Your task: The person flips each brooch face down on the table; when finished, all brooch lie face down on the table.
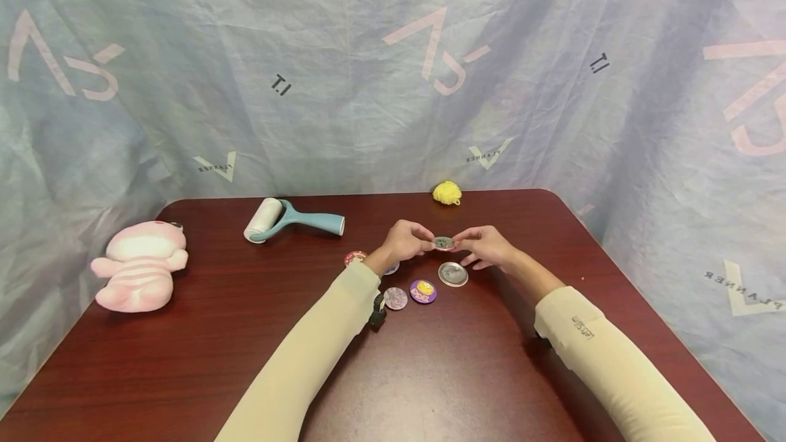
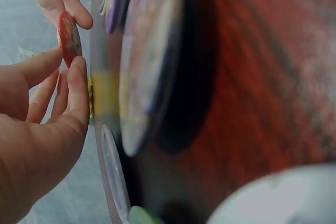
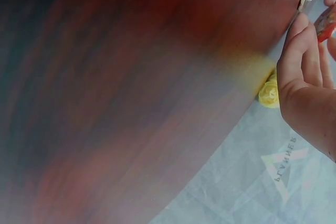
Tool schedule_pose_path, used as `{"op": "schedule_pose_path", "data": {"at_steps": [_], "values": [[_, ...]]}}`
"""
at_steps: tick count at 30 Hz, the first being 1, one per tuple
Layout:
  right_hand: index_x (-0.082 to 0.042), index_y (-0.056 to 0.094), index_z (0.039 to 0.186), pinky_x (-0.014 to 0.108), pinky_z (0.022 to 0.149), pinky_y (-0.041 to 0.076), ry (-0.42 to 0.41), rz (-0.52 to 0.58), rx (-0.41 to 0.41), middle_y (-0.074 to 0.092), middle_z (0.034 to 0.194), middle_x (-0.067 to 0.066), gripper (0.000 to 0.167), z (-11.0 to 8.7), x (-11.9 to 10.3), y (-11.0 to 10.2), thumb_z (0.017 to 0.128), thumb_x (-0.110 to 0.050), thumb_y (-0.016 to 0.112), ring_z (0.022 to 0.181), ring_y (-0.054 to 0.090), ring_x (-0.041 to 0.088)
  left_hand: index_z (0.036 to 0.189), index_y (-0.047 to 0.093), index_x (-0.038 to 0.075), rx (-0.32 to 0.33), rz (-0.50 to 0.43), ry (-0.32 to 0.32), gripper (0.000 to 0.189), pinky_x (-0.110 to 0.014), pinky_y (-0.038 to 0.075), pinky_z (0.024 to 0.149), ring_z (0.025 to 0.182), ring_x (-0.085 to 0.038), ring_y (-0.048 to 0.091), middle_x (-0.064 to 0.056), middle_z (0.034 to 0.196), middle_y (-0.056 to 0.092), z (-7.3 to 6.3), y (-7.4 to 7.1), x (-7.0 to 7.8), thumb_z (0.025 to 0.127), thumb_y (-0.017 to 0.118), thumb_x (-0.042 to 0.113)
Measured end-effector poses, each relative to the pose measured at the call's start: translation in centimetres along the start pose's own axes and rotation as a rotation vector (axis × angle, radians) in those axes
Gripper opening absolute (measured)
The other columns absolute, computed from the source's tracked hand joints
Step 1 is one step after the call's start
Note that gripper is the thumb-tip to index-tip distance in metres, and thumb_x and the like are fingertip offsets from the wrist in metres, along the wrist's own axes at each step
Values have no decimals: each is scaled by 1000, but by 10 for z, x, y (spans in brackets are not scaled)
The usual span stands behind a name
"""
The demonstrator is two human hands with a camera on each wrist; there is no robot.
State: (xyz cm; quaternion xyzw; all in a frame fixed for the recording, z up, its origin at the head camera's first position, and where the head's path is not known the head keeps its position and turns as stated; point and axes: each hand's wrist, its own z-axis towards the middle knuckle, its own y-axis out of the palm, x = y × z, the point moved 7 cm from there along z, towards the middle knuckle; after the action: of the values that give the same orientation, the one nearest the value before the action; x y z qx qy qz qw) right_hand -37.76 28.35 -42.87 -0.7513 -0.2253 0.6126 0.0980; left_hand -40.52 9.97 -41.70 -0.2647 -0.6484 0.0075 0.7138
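Note:
Between my two hands is a round pin badge [image 1: 443, 243] with a red rim and a greenish face, raised over the dark red table. My left hand [image 1: 405, 241] pinches its left edge between thumb and fingers. At its right edge, my right hand [image 1: 488, 247] pinches it with thumb and forefinger, the other fingers spread below. Close under the right hand lies a silver badge [image 1: 453, 274], back side up. Nearer to me are a purple badge [image 1: 423, 291] with a yellow figure and a greyish-pink badge [image 1: 396, 299]. A red badge [image 1: 354, 258] lies by the left wrist, which partly hides a pale badge [image 1: 391, 269].
A lint roller [image 1: 297, 219] with a blue handle lies at the back left. Farther left is a pink striped plush toy [image 1: 140, 267]. A yellow mesh puff [image 1: 447, 193] sits at the table's back edge, before a grey printed curtain [image 1: 344, 87].

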Motion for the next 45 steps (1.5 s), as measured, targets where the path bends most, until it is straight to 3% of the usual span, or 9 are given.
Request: {"op": "schedule_pose_path", "data": {"at_steps": [5,13,25,35,38,45], "values": [[-3,62,126,33,63,53,-2,-3,-2,74,105,7,34,1,0,2,96,-19,64,78,70,22,99,77,3,12,29,-9,19,-18,45,52,62,-9,63,-8,91,74,1,-2,-2,81,79,5],[-3,60,129,33,60,53,-3,-44,11,75,99,7,41,2,-4,4,91,-16,70,74,70,22,100,77,4,14,71,-14,20,-19,45,53,63,-9,63,-8,93,75,1,-3,-3,80,79,4],[-1,61,126,31,58,53,-31,-94,27,75,94,8,40,4,-7,6,89,-12,70,71,69,19,101,76,2,0,93,-34,20,-19,48,57,68,-12,66,-9,94,74,3,-1,-3,81,78,3],[5,62,122,31,60,56,-61,-91,42,73,88,9,36,6,-8,6,88,-7,69,71,68,17,101,77,4,-4,174,-42,20,-19,46,58,66,-10,62,-7,91,74,6,-1,-6,81,79,7],[6,63,120,31,61,57,-70,-99,47,72,86,8,35,7,-7,6,88,-6,70,72,67,16,101,77,5,-4,200,-48,20,-21,48,61,70,-13,64,-7,92,74,7,-1,-5,81,80,7],[7,65,117,32,64,58,-71,-121,59,72,87,9,34,10,-7,6,86,-5,72,75,67,16,101,77,7,-23,359,-8,20,-28,51,84,99,-19,63,-3,99,75,9,2,1,82,81,13]]}}
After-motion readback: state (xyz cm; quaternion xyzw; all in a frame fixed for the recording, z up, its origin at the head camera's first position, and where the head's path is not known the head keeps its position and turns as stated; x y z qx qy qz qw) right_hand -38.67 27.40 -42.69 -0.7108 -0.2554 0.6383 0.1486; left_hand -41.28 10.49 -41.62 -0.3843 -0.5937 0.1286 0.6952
